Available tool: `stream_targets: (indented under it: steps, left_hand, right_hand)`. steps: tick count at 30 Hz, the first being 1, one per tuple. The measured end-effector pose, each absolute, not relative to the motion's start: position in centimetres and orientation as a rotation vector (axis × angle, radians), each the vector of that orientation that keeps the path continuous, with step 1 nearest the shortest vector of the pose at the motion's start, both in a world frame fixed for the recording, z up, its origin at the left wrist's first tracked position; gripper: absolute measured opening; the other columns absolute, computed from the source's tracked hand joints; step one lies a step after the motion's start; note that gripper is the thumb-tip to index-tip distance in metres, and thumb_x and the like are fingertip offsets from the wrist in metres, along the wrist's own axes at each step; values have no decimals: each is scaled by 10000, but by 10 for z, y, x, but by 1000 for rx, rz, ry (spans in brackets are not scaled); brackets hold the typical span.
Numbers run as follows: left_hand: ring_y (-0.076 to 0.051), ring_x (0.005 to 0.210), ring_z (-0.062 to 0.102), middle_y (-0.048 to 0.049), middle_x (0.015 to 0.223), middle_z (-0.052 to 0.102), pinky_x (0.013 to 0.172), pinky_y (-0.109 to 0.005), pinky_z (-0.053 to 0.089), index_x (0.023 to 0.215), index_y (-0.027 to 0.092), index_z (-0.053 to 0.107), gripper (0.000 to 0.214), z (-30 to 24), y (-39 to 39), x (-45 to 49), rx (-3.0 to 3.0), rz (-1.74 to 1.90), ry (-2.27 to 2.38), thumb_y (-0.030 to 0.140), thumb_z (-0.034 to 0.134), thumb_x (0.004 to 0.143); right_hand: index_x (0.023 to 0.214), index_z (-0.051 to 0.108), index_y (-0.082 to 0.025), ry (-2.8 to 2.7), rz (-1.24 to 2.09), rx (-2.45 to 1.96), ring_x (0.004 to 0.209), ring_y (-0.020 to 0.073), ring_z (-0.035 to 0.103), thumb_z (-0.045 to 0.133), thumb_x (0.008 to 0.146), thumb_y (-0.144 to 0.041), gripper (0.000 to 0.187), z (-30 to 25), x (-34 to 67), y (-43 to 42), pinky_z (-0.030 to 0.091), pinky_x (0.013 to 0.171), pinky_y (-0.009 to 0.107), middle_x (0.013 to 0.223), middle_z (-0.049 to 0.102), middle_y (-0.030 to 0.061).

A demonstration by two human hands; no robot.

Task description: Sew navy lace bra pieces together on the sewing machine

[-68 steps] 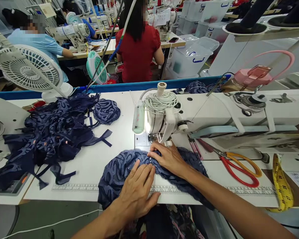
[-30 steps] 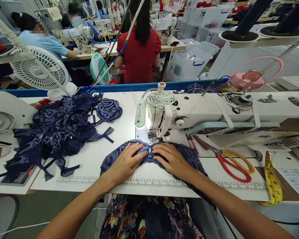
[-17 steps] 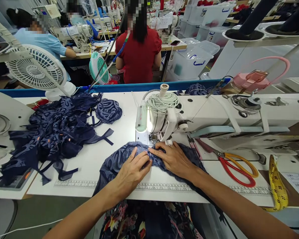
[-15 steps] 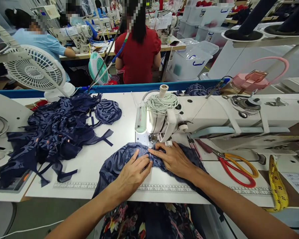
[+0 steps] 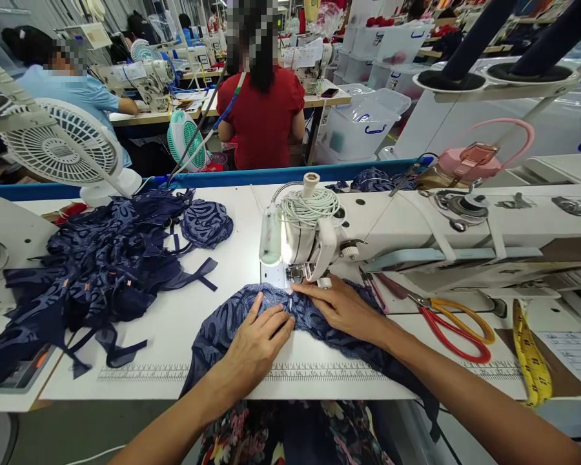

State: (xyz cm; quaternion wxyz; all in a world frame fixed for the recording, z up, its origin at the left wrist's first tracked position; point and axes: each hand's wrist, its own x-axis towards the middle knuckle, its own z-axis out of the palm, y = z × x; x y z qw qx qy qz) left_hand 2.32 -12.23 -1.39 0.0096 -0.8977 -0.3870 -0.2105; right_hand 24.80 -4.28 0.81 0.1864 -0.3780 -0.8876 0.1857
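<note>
A navy lace garment piece [image 5: 223,329] lies across the white table, its scalloped upper edge just in front of the sewing machine's presser foot [image 5: 295,274]. My left hand [image 5: 261,336] rests flat on the lace with fingers slightly apart. On the other side, my right hand [image 5: 343,309] lies on the fabric, index finger stretched toward the presser foot. Its other fingers are partly hidden behind the machine head. Dark fabric runs under my right forearm and hangs over the table's front edge.
A heap of navy lace pieces [image 5: 106,258] sits left, beside a lace cup [image 5: 206,223]. Scissors with red and orange handles [image 5: 458,329] and a yellow tape measure [image 5: 532,355] lie right. A white fan [image 5: 62,142] stands behind the heap. Two people sit beyond the table.
The view has shifted slightly. My right fingers have drawn closer together, with the index finger reaching forward along the lace edge. My left hand stays almost in place on the fabric.
</note>
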Motion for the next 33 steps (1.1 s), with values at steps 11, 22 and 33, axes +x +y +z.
stream_targets:
  steps: [11, 22, 33]
  left_hand:
    - [-250, 1217, 541, -118, 1182, 636, 1142, -620, 245, 1251, 114, 566, 499, -16, -125, 22, -2775, -666, -1266, -71, 343, 844]
    - [-273, 1289, 493, -132, 1181, 637, 1128, -655, 225, 1270, 146, 573, 553, -21, -127, 21, -2785, -666, -1340, -81, 340, 822]
    - [-286, 1285, 494, -130, 1208, 633, 1110, -704, 173, 1281, 155, 556, 594, -21, -129, 20, -2781, -642, -1361, -88, 346, 781]
  right_hand:
    - [958, 640, -196, -2603, 266, -865, 817, 161, 559, 463, 980, -176, 179, 10, 230, -58, 388, 710, 300, 890, 638, 39]
    - [758, 514, -187, -2781, -47, -487, 686, 144, 448, 396, 947, -83, 245, 7, 219, -41, 319, 661, 286, 731, 524, 1]
    - [1029, 567, -190, -2491, 314, -899, 857, 177, 571, 445, 980, -183, 131, 7, 244, -62, 391, 799, 312, 936, 642, 44]
